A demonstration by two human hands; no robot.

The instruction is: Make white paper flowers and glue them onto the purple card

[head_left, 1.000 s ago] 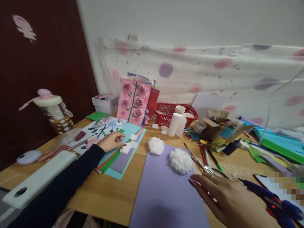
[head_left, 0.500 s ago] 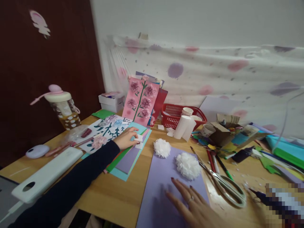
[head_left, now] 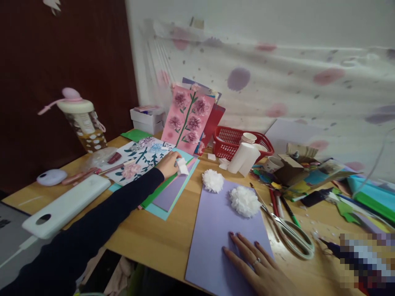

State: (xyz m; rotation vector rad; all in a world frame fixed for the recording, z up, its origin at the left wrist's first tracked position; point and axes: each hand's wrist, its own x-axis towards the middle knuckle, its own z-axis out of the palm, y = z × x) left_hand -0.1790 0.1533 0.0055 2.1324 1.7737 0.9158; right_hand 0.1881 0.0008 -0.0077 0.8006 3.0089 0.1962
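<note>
Judging this a picking-up step, I have my left hand (head_left: 168,165) narrowly pinching white paper pieces (head_left: 183,167) over the coloured sheets (head_left: 171,196), my right hand (head_left: 257,267) spread wide on the purple sheet (head_left: 212,230) near the worktop (head_left: 138,234) front edge; carrying them calls for a light grip.

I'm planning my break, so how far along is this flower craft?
Two white paper flowers look made, on the purple sheet. Left hand holds folded white paper; right hand is over the sheet. Perhaps remaining: a green stem, like the pink card's.
</note>
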